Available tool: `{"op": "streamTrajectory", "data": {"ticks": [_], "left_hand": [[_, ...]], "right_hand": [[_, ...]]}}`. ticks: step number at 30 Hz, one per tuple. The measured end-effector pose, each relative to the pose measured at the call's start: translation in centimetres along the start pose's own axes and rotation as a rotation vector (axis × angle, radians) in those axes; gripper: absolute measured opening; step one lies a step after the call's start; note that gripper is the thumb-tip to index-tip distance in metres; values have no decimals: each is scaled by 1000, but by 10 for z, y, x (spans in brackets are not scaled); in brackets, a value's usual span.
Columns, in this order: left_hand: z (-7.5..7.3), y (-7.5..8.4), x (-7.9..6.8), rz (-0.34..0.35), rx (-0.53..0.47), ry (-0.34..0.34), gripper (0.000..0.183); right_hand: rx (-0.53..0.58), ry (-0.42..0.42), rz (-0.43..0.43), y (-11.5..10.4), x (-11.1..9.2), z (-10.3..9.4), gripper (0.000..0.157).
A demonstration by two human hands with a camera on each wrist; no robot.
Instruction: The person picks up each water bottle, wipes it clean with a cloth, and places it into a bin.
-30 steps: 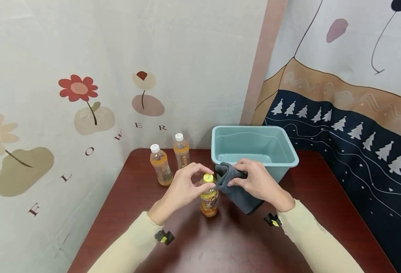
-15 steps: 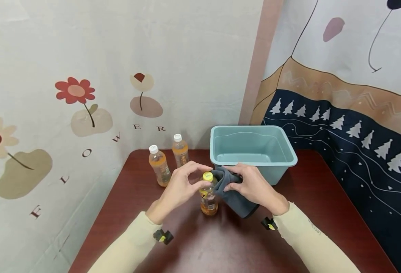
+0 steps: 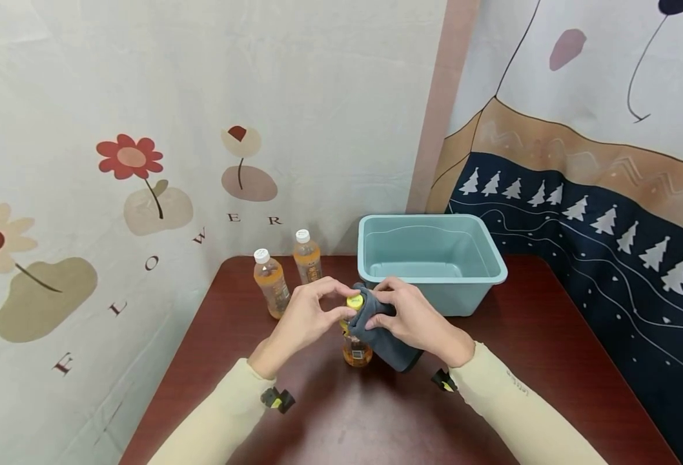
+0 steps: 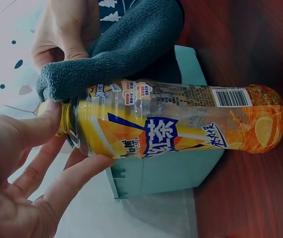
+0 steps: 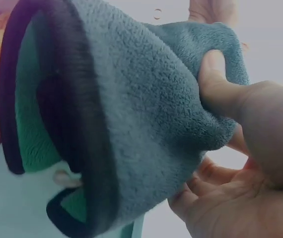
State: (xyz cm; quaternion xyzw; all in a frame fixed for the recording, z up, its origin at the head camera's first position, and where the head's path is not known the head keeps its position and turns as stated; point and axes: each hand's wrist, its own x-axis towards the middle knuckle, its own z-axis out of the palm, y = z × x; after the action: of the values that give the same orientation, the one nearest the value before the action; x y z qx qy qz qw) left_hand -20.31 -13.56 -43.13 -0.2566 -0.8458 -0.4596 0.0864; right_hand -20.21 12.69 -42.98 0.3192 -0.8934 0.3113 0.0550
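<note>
An iced tea bottle [image 4: 166,119] with a yellow cap [image 3: 354,301] and a yellow-orange label stands upright on the table. My left hand [image 3: 312,311] pinches it at the cap with thumb and fingers. My right hand [image 3: 414,318] grips a bunched dark grey cloth [image 3: 389,343], pressing its folded end against the bottle's neck and upper side. In the right wrist view the cloth [image 5: 136,99] hangs down from the thumb and fingers, its dark-edged end flaring loose. The bottle's upper right side is hidden behind the cloth.
Two tea bottles with white caps, a nearer one [image 3: 272,284] and a farther one [image 3: 308,257], stand at the back left. A light teal plastic bin [image 3: 431,280] sits at the back right, behind the cloth. Printed fabric [image 3: 330,116] hangs behind the dark red table [image 3: 527,361].
My right hand has moved left with the cloth, bringing it from beside the bottle onto its neck. The bottle has turned, its label now facing differently. My left hand stays at the cap.
</note>
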Motion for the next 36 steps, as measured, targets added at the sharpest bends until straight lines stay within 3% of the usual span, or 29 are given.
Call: {"op": "streamTrajectory", "data": {"ticks": [5, 15, 22, 30, 36], "left_hand": [[1, 1, 0, -6, 9, -28, 33], [1, 3, -1, -33, 44, -48, 34], [0, 2, -2, -34, 38, -37, 35], [1, 2, -4, -28, 42, -48, 35], [0, 3, -4, -36, 29, -44, 35]], "right_hand": [[-12, -5, -4, 3, -3, 2, 39], [-14, -49, 100, 15, -11, 18, 24], [1, -99, 69, 29, -11, 40, 13], [-57, -211, 16, 46, -11, 72, 9], [-34, -231, 29, 56, -8, 81, 7]]}}
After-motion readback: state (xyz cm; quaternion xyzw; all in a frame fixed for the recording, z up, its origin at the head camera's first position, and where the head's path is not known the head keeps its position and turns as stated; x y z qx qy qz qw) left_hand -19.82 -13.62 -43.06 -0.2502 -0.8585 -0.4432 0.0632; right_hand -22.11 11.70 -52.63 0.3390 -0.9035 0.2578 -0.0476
